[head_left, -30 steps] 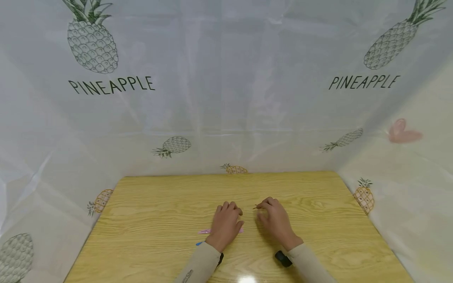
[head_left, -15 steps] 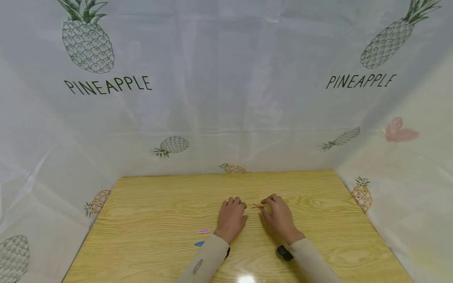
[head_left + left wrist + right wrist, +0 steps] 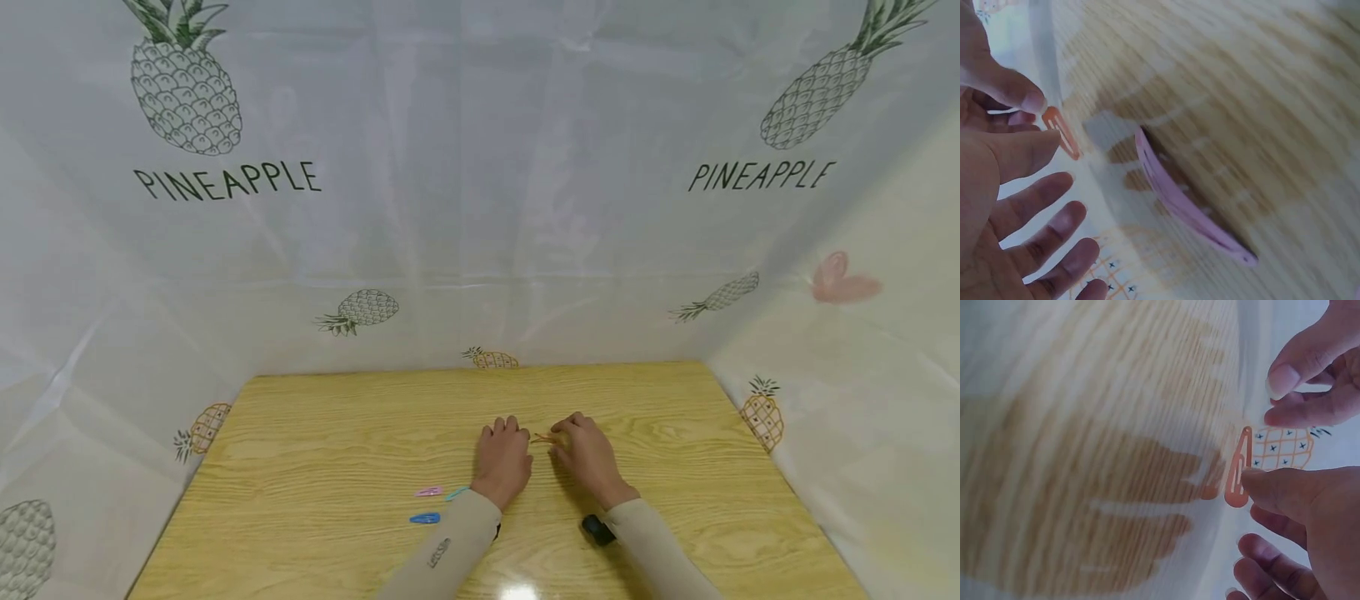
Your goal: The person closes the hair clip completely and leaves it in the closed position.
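A small orange snap hair clip (image 3: 1235, 495) is pinched in my right hand (image 3: 588, 457), the thumb pressing its wider end in the right wrist view. My left hand (image 3: 504, 457) is close to the clip's other end, with a small gap showing in the right wrist view. Its fingers (image 3: 1063, 219) are spread and relaxed in the left wrist view. A pink hair clip (image 3: 1179, 203) lies on the table beneath that hand, hidden in the head view. Left of the left forearm lie another pink clip (image 3: 429, 492), a teal clip (image 3: 457, 493) partly behind the sleeve, and a blue clip (image 3: 424, 518).
The wood-grain table (image 3: 337, 425) is glossy and shows reflections. A pale curtain (image 3: 465, 208) printed with pineapples stands behind it and along both sides. A black wrist device (image 3: 597, 530) sits at the right cuff.
My left hand has shifted right toward the orange clip, uncovering the blue clip and part of the teal one. The right hand stays nearly in place, with more of the orange clip showing.
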`<action>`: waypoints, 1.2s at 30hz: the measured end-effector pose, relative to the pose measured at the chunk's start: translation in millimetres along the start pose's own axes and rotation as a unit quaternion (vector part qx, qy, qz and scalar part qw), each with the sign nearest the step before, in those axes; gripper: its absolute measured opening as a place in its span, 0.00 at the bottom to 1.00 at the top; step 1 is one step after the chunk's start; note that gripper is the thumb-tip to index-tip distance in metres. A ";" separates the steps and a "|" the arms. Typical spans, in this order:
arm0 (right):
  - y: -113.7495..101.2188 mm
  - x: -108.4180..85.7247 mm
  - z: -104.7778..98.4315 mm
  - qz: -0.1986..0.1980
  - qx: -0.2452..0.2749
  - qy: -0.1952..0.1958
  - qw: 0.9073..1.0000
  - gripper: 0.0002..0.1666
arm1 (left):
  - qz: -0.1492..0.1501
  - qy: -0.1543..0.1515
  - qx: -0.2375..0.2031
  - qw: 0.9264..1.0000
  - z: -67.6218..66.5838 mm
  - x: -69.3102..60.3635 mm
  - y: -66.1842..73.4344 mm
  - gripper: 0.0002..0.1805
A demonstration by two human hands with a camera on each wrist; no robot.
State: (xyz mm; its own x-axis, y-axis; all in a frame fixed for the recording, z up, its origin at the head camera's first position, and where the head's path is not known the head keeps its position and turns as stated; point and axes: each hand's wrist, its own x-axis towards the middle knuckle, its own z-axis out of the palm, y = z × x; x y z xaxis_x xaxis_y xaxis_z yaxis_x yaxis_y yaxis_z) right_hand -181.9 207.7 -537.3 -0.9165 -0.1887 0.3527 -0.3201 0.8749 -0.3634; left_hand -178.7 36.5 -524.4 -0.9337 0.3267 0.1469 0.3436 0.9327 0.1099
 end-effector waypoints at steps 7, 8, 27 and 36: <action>1.1 2.0 3.0 0.012 -0.013 -0.014 1.000 0.15 | -0.011 -0.021 0.012 1.000 -0.3 4.3 9.0 0.14; 0.9 2.2 3.4 0.014 -0.014 -0.016 1.000 0.15 | -0.011 -0.022 0.013 1.000 0.1 4.7 10.0 0.14; -4.1 2.2 5.8 0.007 -0.023 -0.015 1.000 0.11 | -0.003 0.009 0.026 1.000 6.1 4.1 14.8 0.08; -16.7 -5.7 -4.0 -0.020 -0.013 -0.004 1.000 0.13 | 0.029 0.048 0.010 0.998 -0.4 -9.7 2.0 0.06</action>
State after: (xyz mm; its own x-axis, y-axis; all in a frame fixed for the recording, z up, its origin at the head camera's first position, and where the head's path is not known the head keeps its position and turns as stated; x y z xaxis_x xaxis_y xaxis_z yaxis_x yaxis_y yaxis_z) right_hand -170.4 195.9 -529.7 -0.9049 -0.2272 0.3599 -0.3505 0.8774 -0.3274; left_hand -168.9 35.1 -525.2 -0.8978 0.3654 0.2458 0.3942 0.9157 0.0787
